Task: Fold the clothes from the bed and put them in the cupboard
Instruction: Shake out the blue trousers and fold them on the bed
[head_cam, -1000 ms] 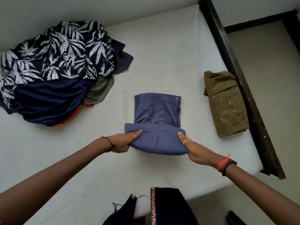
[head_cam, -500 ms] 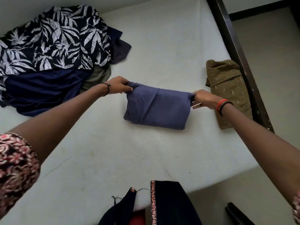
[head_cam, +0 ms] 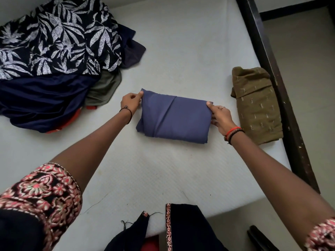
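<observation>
No readable text, labels, brands, numbers or signs. Leaf-print cloth (head_cam: 54, 42), olive folded garment (head_cam: 257, 105), sleeve trim (head_cam: 45, 192) carry patterns only, no letters.

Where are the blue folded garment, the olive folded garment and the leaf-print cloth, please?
blue folded garment (head_cam: 174, 118): head view, centre of top layer.
olive folded garment (head_cam: 257, 107): head view, centre of top layer.
leaf-print cloth (head_cam: 54, 42): head view, middle of the print.
</observation>
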Motion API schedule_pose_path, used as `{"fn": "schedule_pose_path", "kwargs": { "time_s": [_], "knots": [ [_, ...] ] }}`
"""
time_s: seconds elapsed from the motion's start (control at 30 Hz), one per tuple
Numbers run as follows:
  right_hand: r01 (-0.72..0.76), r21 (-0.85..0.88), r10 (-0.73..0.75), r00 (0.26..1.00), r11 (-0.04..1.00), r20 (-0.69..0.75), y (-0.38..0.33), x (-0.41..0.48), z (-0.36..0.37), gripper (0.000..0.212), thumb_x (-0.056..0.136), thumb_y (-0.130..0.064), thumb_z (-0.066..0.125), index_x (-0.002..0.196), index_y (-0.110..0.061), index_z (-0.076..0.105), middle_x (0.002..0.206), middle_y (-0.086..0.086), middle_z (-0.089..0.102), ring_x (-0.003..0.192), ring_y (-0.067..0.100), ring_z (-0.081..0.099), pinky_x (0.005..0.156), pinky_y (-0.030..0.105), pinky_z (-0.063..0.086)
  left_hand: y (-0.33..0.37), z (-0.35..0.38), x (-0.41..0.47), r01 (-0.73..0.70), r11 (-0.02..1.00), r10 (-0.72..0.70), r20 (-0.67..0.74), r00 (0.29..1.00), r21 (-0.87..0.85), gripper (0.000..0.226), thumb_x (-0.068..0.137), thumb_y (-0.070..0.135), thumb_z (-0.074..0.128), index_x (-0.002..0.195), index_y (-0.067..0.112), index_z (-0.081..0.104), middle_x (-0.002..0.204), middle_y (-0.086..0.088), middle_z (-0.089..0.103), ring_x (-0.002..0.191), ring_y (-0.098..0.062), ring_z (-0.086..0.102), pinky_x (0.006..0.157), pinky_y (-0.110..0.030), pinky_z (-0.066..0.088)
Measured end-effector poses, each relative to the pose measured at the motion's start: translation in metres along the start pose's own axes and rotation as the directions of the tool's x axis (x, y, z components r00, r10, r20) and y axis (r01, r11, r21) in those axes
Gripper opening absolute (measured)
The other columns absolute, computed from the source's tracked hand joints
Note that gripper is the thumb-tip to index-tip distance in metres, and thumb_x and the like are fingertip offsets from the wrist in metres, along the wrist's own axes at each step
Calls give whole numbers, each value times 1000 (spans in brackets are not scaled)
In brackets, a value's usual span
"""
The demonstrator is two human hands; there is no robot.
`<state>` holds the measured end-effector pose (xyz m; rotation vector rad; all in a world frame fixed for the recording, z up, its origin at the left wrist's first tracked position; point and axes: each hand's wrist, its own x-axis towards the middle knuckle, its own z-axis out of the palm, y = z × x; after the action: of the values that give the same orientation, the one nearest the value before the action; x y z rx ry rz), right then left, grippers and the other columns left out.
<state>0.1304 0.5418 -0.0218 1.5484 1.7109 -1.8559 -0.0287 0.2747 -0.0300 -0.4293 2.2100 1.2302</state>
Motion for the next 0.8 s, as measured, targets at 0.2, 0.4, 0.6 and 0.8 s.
{"fn": "schedule_pose_path", "kwargs": {
  "time_s": [0.2,0.4,0.6,0.8],
  "knots": [
    [108,40,-96,970,993,-223,10,8,10,25,89,-17,65,71,-18,47,76,0,54,77,19,49,66,28,44,14,13,14,-42,999,42,-115,992,4,30,92,28,57,65,23,46,75,3,54,79,-16,47,67,-23,38],
    [122,25,-111,956,992,-272,13,1,7,22,87,-23,67,72,-20,51,80,3,59,75,20,53,69,33,47,8,6,9,-31,994,15,-146,989,-104,25,92,27,57,69,21,50,80,-6,62,71,-17,55,83,-33,49],
    [14,121,3,990,993,-140,44,-50,-1,21,93,-34,59,84,-18,46,92,7,62,82,20,62,73,32,55,-35,-14,-53,13,987,1,84,996,-161,25,96,32,51,97,9,59,84,-2,62,72,-10,57,66,-19,47],
    [-3,231,-12,998,973,65,79,-86,4,21,93,-37,55,97,-17,53,120,2,62,110,17,60,94,37,51,-71,-21,-82,-52,996,64,194,979,-67,20,90,18,62,109,12,64,96,3,66,79,5,62,75,-15,48]
  ]
}}
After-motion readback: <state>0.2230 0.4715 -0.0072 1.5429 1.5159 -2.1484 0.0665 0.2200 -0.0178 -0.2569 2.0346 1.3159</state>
